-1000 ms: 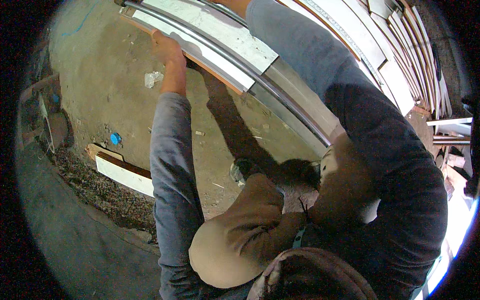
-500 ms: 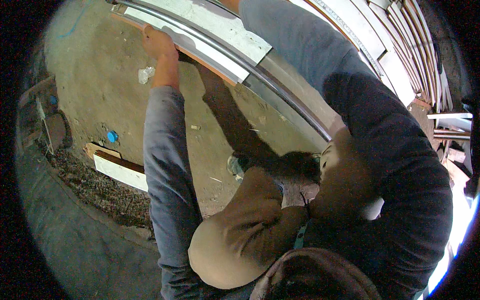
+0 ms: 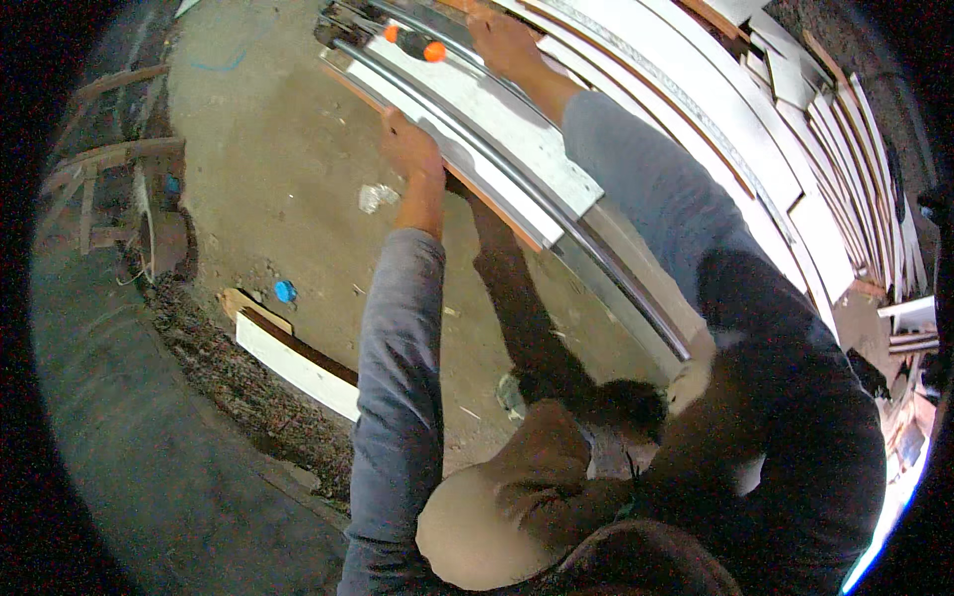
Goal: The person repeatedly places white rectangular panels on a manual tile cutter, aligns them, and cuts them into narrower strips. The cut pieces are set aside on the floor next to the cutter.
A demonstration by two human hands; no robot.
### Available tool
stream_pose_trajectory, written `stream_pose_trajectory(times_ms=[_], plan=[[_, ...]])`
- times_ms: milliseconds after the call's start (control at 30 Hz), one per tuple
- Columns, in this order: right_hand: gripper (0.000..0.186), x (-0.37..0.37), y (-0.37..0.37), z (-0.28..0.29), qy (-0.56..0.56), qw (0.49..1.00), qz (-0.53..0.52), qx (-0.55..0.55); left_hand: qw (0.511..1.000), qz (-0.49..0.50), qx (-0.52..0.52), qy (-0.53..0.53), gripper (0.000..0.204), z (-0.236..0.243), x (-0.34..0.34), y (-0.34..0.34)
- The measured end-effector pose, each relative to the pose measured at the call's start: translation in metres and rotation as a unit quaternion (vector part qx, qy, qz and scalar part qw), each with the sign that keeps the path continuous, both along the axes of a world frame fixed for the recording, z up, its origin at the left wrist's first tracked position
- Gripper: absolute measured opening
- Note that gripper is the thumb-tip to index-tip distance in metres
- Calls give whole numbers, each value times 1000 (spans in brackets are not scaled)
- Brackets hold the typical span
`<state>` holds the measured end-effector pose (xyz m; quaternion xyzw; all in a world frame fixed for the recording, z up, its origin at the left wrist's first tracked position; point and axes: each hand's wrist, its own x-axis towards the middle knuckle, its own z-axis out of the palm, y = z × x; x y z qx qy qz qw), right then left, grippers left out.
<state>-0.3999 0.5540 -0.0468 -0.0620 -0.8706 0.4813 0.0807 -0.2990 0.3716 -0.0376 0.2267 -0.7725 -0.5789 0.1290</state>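
Floor: bare, dusty ground, with a stack of white strips off to the right.
Railed bed: grey base under a shiny metal rail; orange-and-black knobs near its far end.
Brown-edged strip: white-faced piece lying along the bed's left edge; a wider white panel lies on the rail's other side.
Left hand: grasping the strip's brown edge, around mid-length.
Right hand: by the bed's right edge, toward the far end; cannot tell whether it grips anything.
Handling: probably stiff, fairly light, perhaps brittle at corners; the smooth face may slip.
Hold: best by the long brown edge, near the middle, fingers supporting underneath.
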Motion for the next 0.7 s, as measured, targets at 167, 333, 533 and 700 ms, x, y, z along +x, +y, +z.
stream_pose_trajectory(times_ms=[167, 333, 533, 700], plan=[[74, 12, 7, 19, -84, 986, 103, 98, 999, 9, -10, -37, 53, 4, 1, 2], [80, 17, 7, 31, -134, 984, 95, 69, 999, 22, 41, 6, 54, 4, 1, 4], [74, 28, 2, 49, 32, 999, 4, 12, 999, 32, 24, -12, 53, 6, 3, 3], [70, 37, -5, 99, -60, 955, 112, -268, 996, 63, -32, -51, 52, 15, 5, 8]])
